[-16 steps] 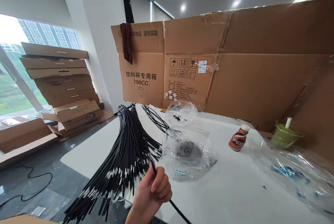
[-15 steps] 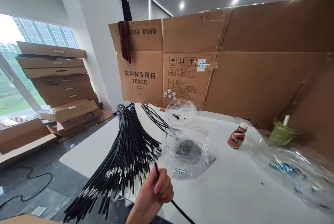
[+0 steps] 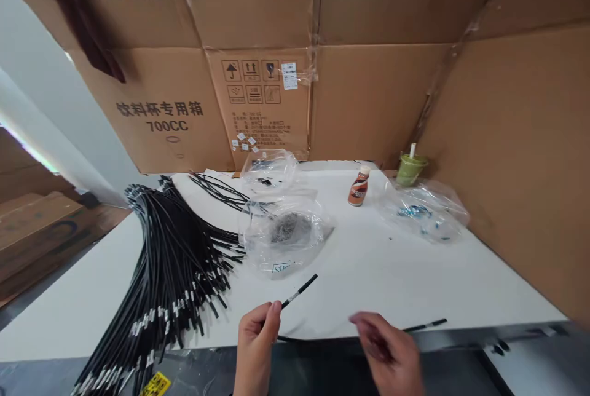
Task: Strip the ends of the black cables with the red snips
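Note:
My left hand (image 3: pixel 257 344) is closed in a pinch on a thin black cable (image 3: pixel 308 283). One end of this cable, with a white label band, sticks out up and right beyond the thumb. A black length runs along the table's front edge towards my right hand (image 3: pixel 389 356), whose fingers are curled and smeared by motion. Cable with another white-banded end shows just past that hand, so it appears to pass through the grip. Left of my hands lies a big bundle of black cables (image 3: pixel 154 261) with white bands, hanging over the table edge.
On the white table (image 3: pixel 350 273) stand a clear bag (image 3: pixel 283 261) with a dark mass inside, a smaller clear bag (image 3: pixel 276 168) and a brown bottle (image 3: pixel 358 187). At right are a green cup (image 3: pixel 410 170) and a plastic bag (image 3: pixel 431 224). Cardboard walls (image 3: pixel 369 95) enclose the back and right.
The view has tilted down and swung right. My right hand has come into view. My left hand has turned over, still gripping cable, and both banded ends now show.

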{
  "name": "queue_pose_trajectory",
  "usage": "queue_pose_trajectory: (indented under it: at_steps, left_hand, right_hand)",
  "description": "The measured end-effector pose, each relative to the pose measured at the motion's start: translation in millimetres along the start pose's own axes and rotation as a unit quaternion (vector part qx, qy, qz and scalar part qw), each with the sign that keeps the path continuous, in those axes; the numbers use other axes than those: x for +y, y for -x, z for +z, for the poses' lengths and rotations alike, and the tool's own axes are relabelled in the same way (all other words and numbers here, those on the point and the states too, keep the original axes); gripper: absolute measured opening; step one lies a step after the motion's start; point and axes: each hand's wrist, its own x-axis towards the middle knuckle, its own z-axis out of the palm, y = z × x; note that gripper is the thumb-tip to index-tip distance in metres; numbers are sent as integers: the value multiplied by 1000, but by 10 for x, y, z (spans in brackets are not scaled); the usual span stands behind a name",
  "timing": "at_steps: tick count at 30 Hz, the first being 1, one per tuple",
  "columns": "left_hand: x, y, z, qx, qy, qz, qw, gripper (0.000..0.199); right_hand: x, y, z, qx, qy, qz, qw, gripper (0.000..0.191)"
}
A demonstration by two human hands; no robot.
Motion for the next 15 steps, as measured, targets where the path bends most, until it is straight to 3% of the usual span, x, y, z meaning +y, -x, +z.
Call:
queue_pose_trajectory:
  at_steps: [3, 6, 9, 12, 15]
  left_hand:
    - [18, 32, 6, 1, -58, 52, 997, 61]
    - [13, 63, 14, 13, -102, 99, 990, 51]
    - [-24, 93, 40, 39, -133, 158, 978, 46]
    - [-51, 120, 103, 49, -156, 260, 952, 47]
    - [-6, 149, 200, 7, -192, 353, 916, 46]
  right_hand:
    - [-407, -241, 422, -85, -157, 14, 984, 32]
    - [-657, -418, 667, -60, -246, 54, 966, 39]
    - [-709, -484, 703, -16, -285, 86, 955, 45]
    - [-681, -489, 630, 16, -331, 110, 937, 46]
    - [-705, -488, 570, 32, -393, 124, 911, 44]
